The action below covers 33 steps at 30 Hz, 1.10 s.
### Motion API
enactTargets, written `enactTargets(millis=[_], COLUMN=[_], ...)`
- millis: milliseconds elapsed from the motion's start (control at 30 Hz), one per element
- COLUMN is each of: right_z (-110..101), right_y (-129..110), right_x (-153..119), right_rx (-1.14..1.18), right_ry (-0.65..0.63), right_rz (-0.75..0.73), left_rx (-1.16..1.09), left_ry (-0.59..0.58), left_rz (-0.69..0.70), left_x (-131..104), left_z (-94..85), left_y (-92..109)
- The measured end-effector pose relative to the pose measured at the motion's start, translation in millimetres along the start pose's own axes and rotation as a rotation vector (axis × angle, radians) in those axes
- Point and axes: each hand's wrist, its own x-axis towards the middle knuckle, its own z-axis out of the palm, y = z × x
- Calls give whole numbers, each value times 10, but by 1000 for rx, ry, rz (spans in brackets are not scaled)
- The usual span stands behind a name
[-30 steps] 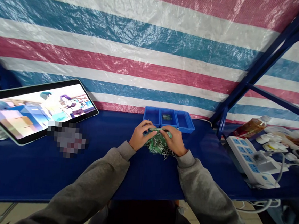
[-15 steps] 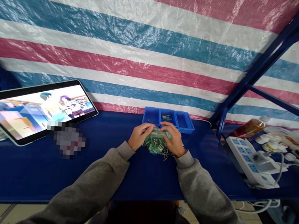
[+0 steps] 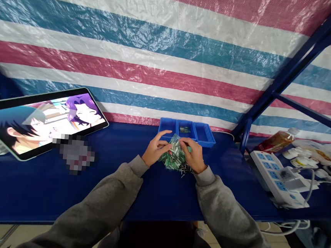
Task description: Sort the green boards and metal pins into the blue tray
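Between my hands lies a clear plastic bag (image 3: pixel 175 150), its upper part raised to a point, with small green and silvery pieces in or under it. My right hand (image 3: pixel 194 156) pinches the bag's upper right side between thumb and fingers. My left hand (image 3: pixel 154 149) is at the bag's left side, index finger stretched out and thumb at the plastic, with a gap between them. Thin dark metal pins (image 3: pixel 185 168) stick out of the heap below my right hand. How the pieces are packed is too small to tell.
Behind my hands stands a blue three-part tray (image 3: pixel 207 145), with small pieces in its middle compartment. A tablet (image 3: pixel 46 123) leans at the left, beside a blurred-out patch. At the right are a white power strip (image 3: pixel 276 180) with cables, a drink bottle (image 3: pixel 278 141) and white items.
The bag, earlier flat under both hands, now rises to a point between them. My left index finger has lifted away from the thumb, while my right fingers have drawn together on the plastic.
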Motion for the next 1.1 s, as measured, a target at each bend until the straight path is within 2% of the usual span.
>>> enactTargets(millis=[133,233,333,500,667,733,867,933,1000,1100], right_z=[-23,-8,13,35,16,-4,-29,-27,-17,-6], right_y=[14,57,82,76,49,37,31,37,40,26], right_x=[13,14,13,-5,-30,-22,19,30,30,26], right_rx=[-24,-55,-94,-68,-15,-10,-45,-52,-31,66], right_ry=[-79,-63,-23,35,12,9,-49,-76,-70,-46], right_rz=[-142,-175,-131,20,130,85,-116,-138,-82,105], left_rx=[-65,-67,-17,223,100,36,-54,-51,-11,144], left_ry=[22,-10,-27,97,62,74,75,45,24,22], left_rz=[5,19,52,199,61,20,9,2,-3,61], left_x=[23,26,21,28,23,26,61,78,85,75], left_z=[-4,-14,-26,-38,-19,-23,-57,-81,-104,-118], left_y=[-5,-16,-31,-66,-63,-51,-64,-84,-94,-72])
